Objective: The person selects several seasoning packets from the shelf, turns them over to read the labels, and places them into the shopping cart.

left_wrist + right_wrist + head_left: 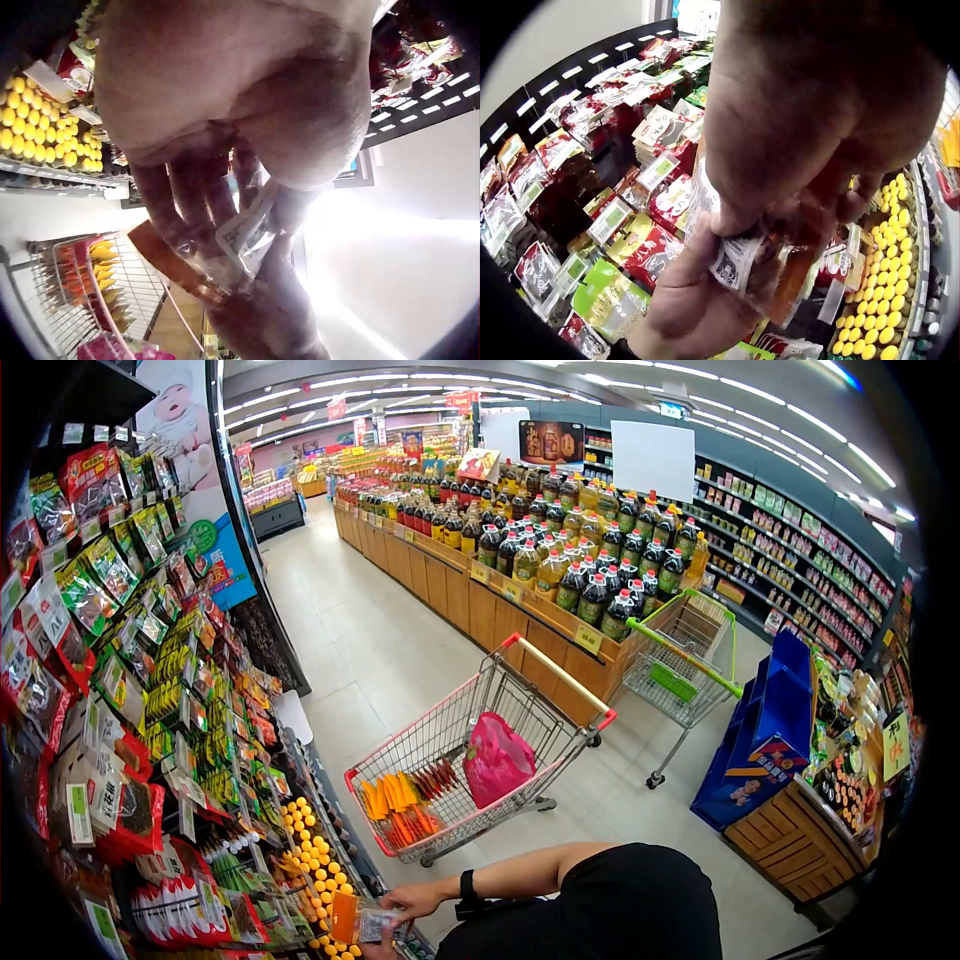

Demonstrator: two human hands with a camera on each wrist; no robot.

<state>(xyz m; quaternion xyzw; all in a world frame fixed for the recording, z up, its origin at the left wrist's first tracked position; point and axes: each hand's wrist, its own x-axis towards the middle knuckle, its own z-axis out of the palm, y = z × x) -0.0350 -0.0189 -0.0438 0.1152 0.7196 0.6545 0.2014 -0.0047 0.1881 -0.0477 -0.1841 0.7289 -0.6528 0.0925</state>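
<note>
Both hands hold a small clear packet (345,918) with an orange end, low in the head view beside the shelf. My right hand (418,898), with a black band at the wrist, grips its near end from above. Partly cut off by the lower edge, my left hand (380,950) holds it from below. The left wrist view shows the left hand's fingers (191,195) curled over the packet, near a white label (247,236). In the right wrist view the left thumb (697,244) presses by a label (735,262) with a printed square code.
Hanging packets (190,700) line the left shelf, above rows of yellow-capped bottles (312,850). A shopping cart (450,730) holds orange and yellow packets (390,797) and a pink bag (500,760). Beyond stand oil bottles (590,595), a second cart (690,650) and a blue stand (760,730).
</note>
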